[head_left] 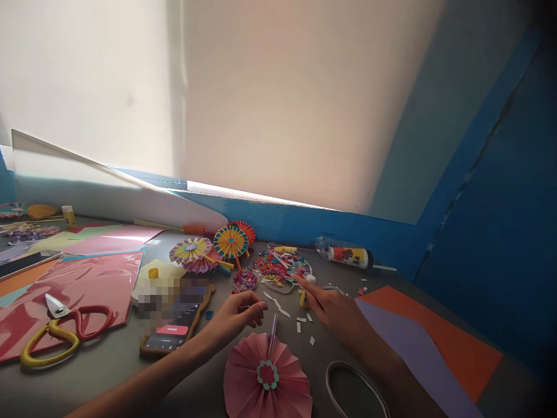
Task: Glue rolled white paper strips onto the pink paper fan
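My left hand [246, 313] hovers above the pink pleated paper fan [239, 371], its fingers curled together. Whether a small thing sits in its fingertips is hidden. The fan has a scalloped mint-and-red centre [267, 375], with a thin lilac stick [272, 337] at its upper edge. My right hand [331, 305] stretches its index finger toward a heap of coloured paper scraps [282, 267]; touching cannot be told. Beside that hand are a small yellow object [303, 299], partly covered, and a white cap-like piece [310, 279]. White paper bits [282, 309] lie between both hands.
Red-and-yellow scissors [65, 331] and a phone [174, 331] are on the left. Finished paper fans [230, 241] stand behind, near a plastic bottle [348, 255]. A white ring [333, 389] lies front right, beside purple paper [413, 342] and orange paper [452, 337].
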The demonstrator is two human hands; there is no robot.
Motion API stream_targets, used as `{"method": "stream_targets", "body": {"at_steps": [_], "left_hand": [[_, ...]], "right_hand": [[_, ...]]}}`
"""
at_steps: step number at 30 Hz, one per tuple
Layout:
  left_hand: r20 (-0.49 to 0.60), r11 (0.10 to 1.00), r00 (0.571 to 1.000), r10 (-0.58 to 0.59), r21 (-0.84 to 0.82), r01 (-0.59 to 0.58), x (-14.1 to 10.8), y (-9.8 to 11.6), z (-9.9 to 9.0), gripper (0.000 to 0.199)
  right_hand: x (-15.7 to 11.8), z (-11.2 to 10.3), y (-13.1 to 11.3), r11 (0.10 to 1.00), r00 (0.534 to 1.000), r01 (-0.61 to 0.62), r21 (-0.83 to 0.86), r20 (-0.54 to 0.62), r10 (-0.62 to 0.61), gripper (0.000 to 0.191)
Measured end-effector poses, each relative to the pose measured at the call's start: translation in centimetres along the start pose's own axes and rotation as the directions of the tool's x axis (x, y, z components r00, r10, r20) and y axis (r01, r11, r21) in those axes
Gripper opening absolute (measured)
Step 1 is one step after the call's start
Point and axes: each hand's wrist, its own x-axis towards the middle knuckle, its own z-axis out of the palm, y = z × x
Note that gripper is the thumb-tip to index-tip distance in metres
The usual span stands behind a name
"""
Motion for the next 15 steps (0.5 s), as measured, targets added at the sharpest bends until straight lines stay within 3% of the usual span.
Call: {"method": "stream_targets", "body": {"at_steps": [2,4,9,12,15], "left_hand": [[-0.006,0.999,1.0,-0.028,-0.032,0.028,0.1,-0.3,0.0,0.04],[-0.01,0.998,0.999,-0.034,-0.047,0.034,0.1,-0.6,0.0,0.04],[0.038,0.997,0.999,-0.034,-0.068,0.036,0.2,-1.0,0.1,0.041],[0.066,0.994,0.997,-0.045,-0.092,0.051,0.1,-1.0,0.2,0.04],[0.066,0.991,0.996,-0.057,-0.114,0.064,-0.1,-0.9,0.3,0.04]], "right_hand": [[-0.1,0.5,0.9,0.976,0.999,-0.007,-0.218,0.03,0.014,0.067],[-0.3,1.3,1.3,0.947,0.999,-0.017,-0.32,0.026,0.027,0.079],[0.1,3.1,1.6,0.942,1.0,-0.005,-0.336,-0.026,-0.004,0.087],[1.1,2.8,1.6,0.954,0.998,0.001,-0.3,-0.061,-0.02,0.08],[1.8,2.0,1.3,0.967,0.988,-0.017,-0.252,-0.152,-0.023,0.059]]}}
